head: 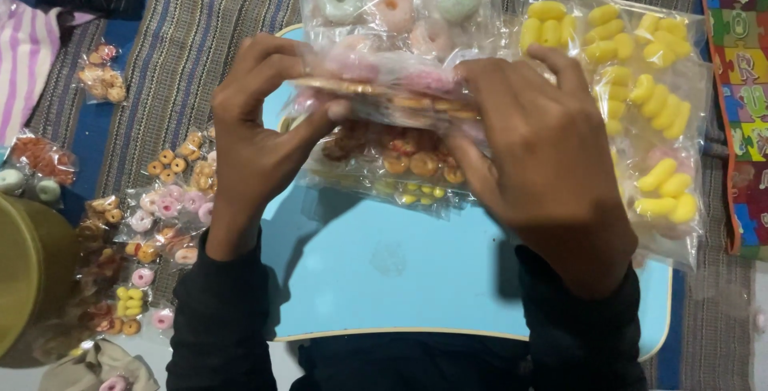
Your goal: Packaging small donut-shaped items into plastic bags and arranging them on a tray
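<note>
Above the light-blue tray table [384,279], two hands pinch one clear plastic packet of small ring-shaped snacks [384,91] between them.

Both hands are closed on the packet: the left hand [260,123] clamps its left end, thumb underneath and curled fingers on top, while the right hand [536,151] clamps the right end the same way, knuckles up and wrist bent down. Dark sleeves [220,319] cover both forearms, which angle in from the bottom edge. Beneath the held packet lie more clear packets of brown rings [400,163]; behind it, a packet of pale green and pink rings [400,3]. Sheets of yellow puffed snacks [652,103] lie to the right, on a striped mat [192,31].
</note>
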